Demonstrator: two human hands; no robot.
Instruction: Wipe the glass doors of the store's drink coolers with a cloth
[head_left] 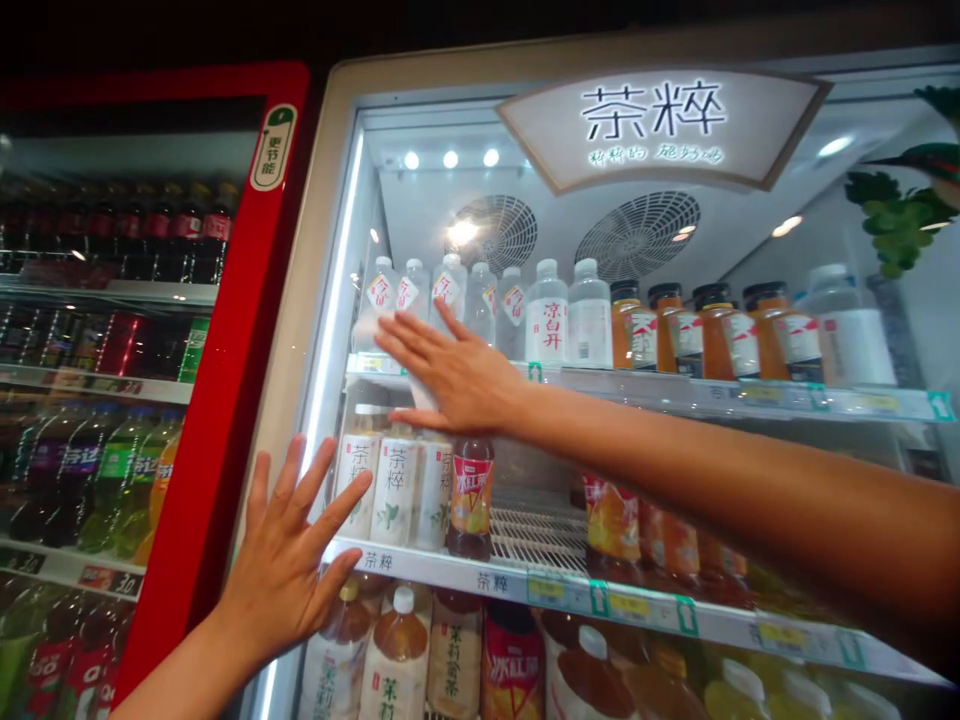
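Observation:
My left hand [289, 550] is raised with its fingers spread, in front of the pale frame and left edge of the glass-fronted drinks cooler [330, 190]. It holds nothing. Higher up, my right hand [461, 375] reaches across from the right, flat with fingers stretched out, before the upper and middle shelves. Whether either palm touches the glass I cannot tell. Behind the right hand stand clear water bottles [547, 315]. Below it are white-labelled tea bottles [394, 480] and a red-labelled iced tea bottle [472, 500]. My right forearm hides part of the middle shelf.
A red-framed cooler [217, 330] with dark soda bottles [157, 220] and other drinks stands at the left. Amber bottles [679, 335] line the upper shelf. A lit sign [660, 130] crosses the cooler's top. More tea bottles [397, 650] fill the lowest visible shelf.

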